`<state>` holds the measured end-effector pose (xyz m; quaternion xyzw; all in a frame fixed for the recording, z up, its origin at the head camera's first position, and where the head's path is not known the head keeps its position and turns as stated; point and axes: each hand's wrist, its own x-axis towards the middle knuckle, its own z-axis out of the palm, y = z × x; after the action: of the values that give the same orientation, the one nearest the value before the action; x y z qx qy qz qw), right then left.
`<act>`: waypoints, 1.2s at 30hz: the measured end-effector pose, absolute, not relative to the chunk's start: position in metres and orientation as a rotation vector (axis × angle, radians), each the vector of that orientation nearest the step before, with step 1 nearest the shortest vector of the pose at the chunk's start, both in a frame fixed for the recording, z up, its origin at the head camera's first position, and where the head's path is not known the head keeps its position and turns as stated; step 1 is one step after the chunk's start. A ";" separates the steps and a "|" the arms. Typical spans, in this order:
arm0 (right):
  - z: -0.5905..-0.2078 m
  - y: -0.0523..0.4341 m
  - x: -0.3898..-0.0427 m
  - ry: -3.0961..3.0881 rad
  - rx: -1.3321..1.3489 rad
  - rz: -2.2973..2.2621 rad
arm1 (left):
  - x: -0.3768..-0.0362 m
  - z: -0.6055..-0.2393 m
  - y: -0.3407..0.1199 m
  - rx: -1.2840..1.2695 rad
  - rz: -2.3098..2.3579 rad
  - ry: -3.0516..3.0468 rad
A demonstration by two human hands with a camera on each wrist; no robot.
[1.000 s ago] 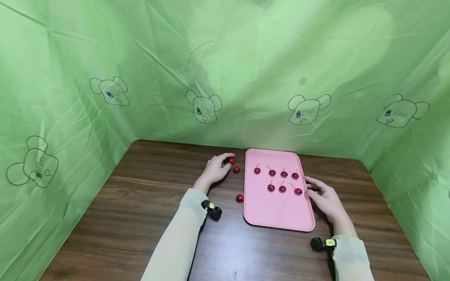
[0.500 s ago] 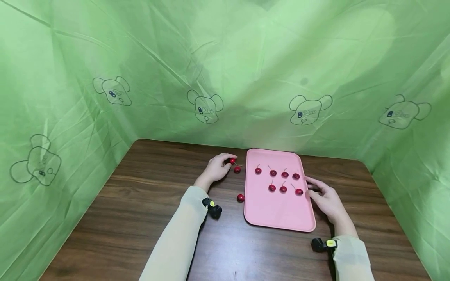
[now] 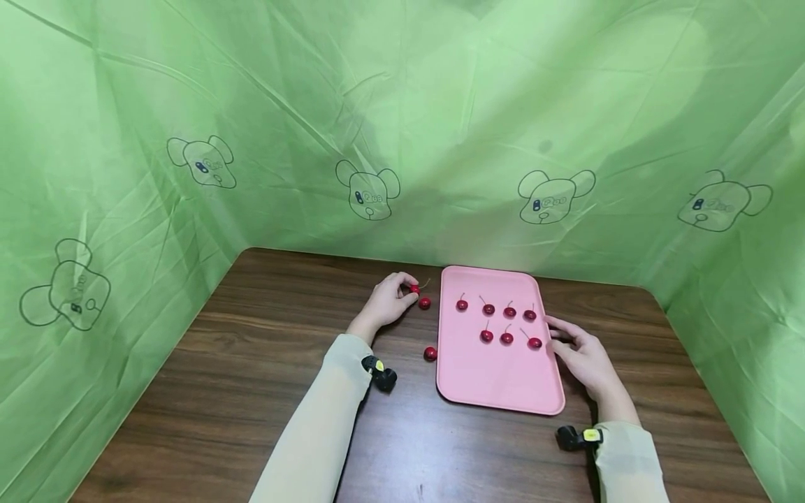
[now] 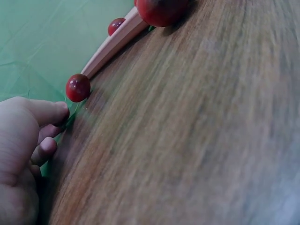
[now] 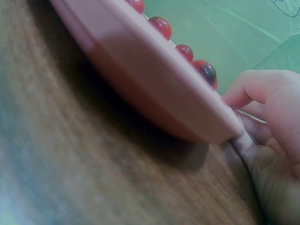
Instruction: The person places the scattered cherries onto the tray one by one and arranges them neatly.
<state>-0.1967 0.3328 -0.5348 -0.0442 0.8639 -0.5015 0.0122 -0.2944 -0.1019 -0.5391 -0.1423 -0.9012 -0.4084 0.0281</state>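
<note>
— How far along does it look?

— Seven cherries sit on the pink tray point(image 3: 497, 377), in two rows in its far half. Three are off it, all on the wooden table point(image 3: 251, 363) to the tray's left. I'd judge it about two-thirds done.

— Where are those three?

— One cherry point(image 3: 414, 288) is pinched between the thumb and fingertips of the left hand point(image 3: 388, 302), close to the tray's far left corner, its stem sticking up. A second cherry point(image 3: 425, 303) lies just beside that hand, between it and the tray's left edge. A loose cherry point(image 3: 430, 353) lies nearer the person, also close to that edge.

— And the right hand point(image 3: 581, 356)?

— It rests against the tray's right rim, fingers loosely bent and touching the rim, holding no fruit. The nearest cherry point(image 3: 534, 342) on the tray lies just inside the rim by those fingertips.

— Room to move?

— The tray's near half is bare, and its rim is low in the right wrist view. The green sheet point(image 3: 440, 126) hangs just behind the tray's far edge, so that side looks tight.
</note>
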 end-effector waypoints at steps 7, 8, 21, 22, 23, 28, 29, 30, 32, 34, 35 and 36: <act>-0.533 0.332 -0.196 2.690 -0.112 -1.546 | -0.295 -0.541 -0.103 -0.456 -1.227 -2.777; -0.533 0.332 -0.196 2.690 -0.107 -1.540 | -0.295 -0.541 -0.103 -0.459 -1.225 -2.777; -0.537 0.334 -0.199 2.697 -0.114 -1.540 | -0.295 -0.539 -0.106 -0.497 -1.303 -2.759; -0.537 0.334 -0.198 2.698 -0.115 -1.539 | -0.295 -0.540 -0.105 -0.500 -1.300 -2.756; -0.537 0.334 -0.198 2.700 -0.114 -1.536 | -0.295 -0.540 -0.105 -0.506 -1.298 -2.751; -0.534 0.333 -0.196 2.705 -0.106 -1.532 | -0.296 -0.543 -0.104 -0.539 -1.278 -2.738; -0.534 0.333 -0.196 2.705 -0.109 -1.531 | -0.296 -0.543 -0.104 -0.541 -1.275 -2.737; -0.534 0.333 -0.196 2.705 -0.110 -1.535 | -0.296 -0.543 -0.104 -0.539 -1.273 -2.736; -0.534 0.333 -0.196 2.704 -0.110 -1.538 | -0.295 -0.543 -0.104 -0.526 -1.277 -2.739; -0.535 0.333 -0.197 2.704 -0.108 -1.534 | -0.295 -0.542 -0.104 -0.507 -1.287 -2.744; -0.536 0.333 -0.197 2.703 -0.106 -1.531 | -0.295 -0.542 -0.104 -0.495 -1.295 -2.747; -0.536 0.333 -0.197 2.703 -0.102 -1.528 | -0.294 -0.542 -0.104 -0.480 -1.309 -2.753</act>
<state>-0.1970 0.3330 -0.5361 -0.0327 0.8699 -0.4918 0.0177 -0.2942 -0.1044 -0.5416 -0.1555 -0.8917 -0.4241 0.0279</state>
